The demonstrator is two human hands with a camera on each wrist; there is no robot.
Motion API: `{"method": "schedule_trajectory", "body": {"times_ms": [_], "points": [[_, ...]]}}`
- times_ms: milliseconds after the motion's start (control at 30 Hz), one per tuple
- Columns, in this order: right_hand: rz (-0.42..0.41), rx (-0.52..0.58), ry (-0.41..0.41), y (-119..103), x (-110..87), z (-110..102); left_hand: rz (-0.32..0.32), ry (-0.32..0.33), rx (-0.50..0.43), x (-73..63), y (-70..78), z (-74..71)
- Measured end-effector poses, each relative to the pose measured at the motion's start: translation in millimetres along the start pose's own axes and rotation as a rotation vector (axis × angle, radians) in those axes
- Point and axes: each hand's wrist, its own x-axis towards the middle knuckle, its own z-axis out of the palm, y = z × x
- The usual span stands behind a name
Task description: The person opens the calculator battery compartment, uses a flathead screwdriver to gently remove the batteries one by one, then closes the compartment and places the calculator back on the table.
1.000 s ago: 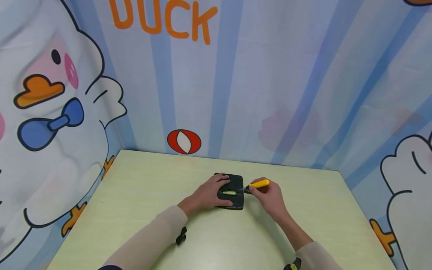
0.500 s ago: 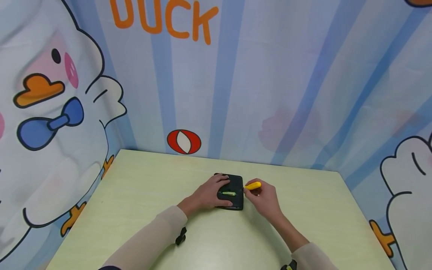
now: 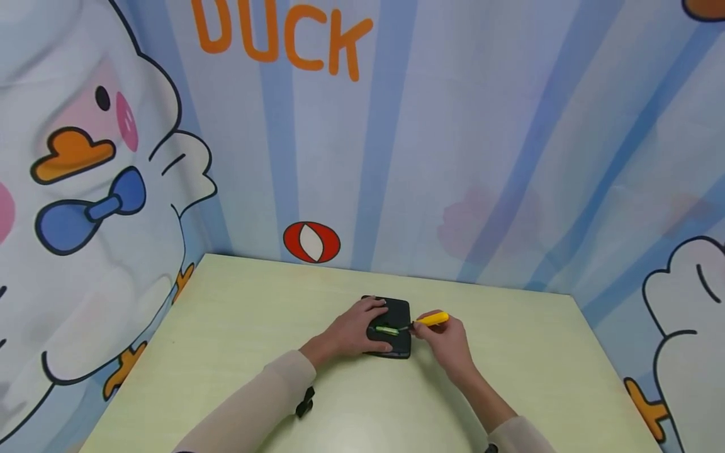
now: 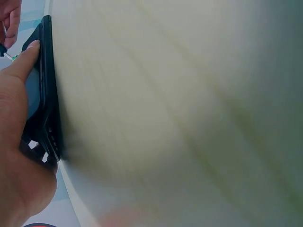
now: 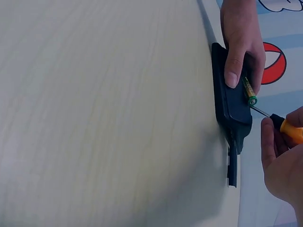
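Note:
A black flat device (image 3: 401, 309) lies on the pale table, a green battery (image 3: 387, 330) set along its top face. My left hand (image 3: 358, 327) presses down on the device from the left, fingers straight over its far part and thumb across its near part. In the right wrist view the left thumb (image 5: 233, 71) lies flat on the casing beside the battery. My right hand (image 3: 447, 343) pinches a screwdriver (image 5: 289, 130) with a yellow handle and black collar. Its metal shaft points left, the tip right at the battery's end.
The pale wooden table (image 3: 238, 352) spreads out around the device. A fabric backdrop (image 3: 430, 126) with blue stripes and printed ducks hangs behind and at both sides. Both forearms rise from the near edge in beige sleeves (image 3: 255, 399).
The screwdriver first moved left toward the device, then its handle swung back right, its tip now at the battery's end. The battery lies slightly more slanted. My left hand keeps its place.

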Motion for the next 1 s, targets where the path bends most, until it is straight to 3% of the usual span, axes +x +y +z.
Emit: {"method": "schedule_trajectory", "body": {"times_ms": [267, 567, 1000], "points": [[-0.019, 0.058, 0.000, -5, 2.2, -13, 0.016, 0.007, -0.011, -1.0, 0.9, -0.9], [-0.052, -0.115, 0.051, -12, 12.1, -41, 0.016, 0.004, -0.004, -0.4, 0.2, -0.5], [-0.067, -0.088, 0.065, -11, 16.9, -60, 0.007, -0.004, -0.017, -1.1, -0.6, -0.5]]}}
